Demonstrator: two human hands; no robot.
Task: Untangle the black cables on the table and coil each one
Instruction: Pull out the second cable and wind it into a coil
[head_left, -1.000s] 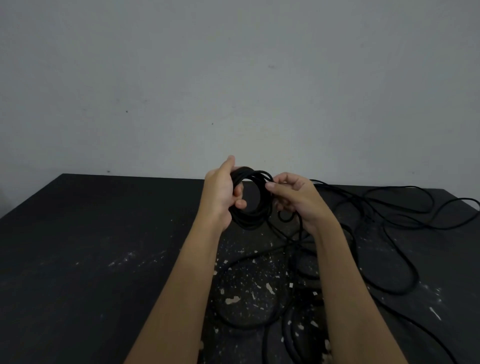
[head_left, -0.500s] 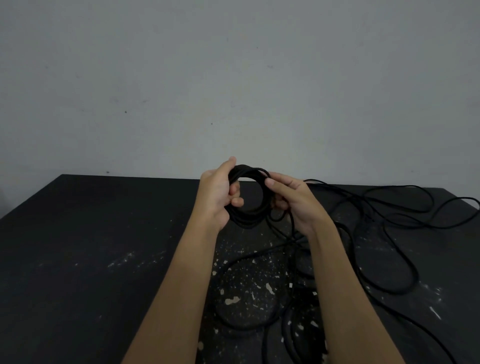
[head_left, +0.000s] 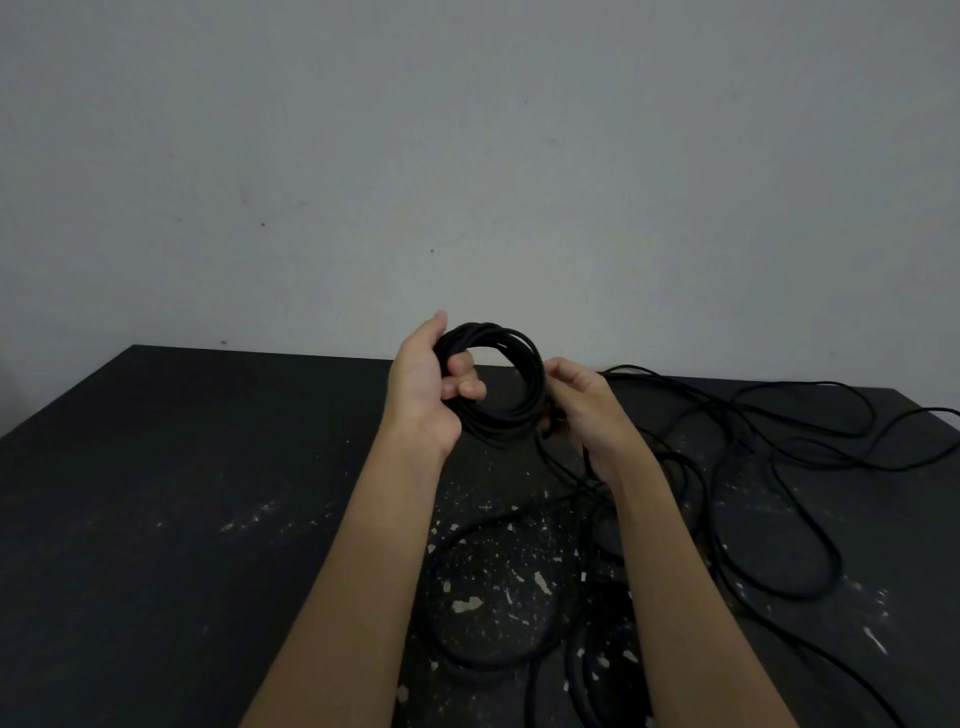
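Observation:
A black cable coil of several turns is held upright above the table. My left hand grips its left side, fingers curled through the ring. My right hand holds the coil's right edge, where the loose strand leaves it; its fingertips are hidden behind the coil. The rest of the black cables lie in tangled loops on the table to the right and under my right forearm, with a large loop near the front centre.
The table is black with white paint flecks near its middle. Its left half carries no cable. A plain grey wall rises just behind the far edge. Cable loops run off toward the right edge.
Both hands have lifted the coil slightly. My right hand has slid down from the coil's upper right to its right side, laying another turn onto it.

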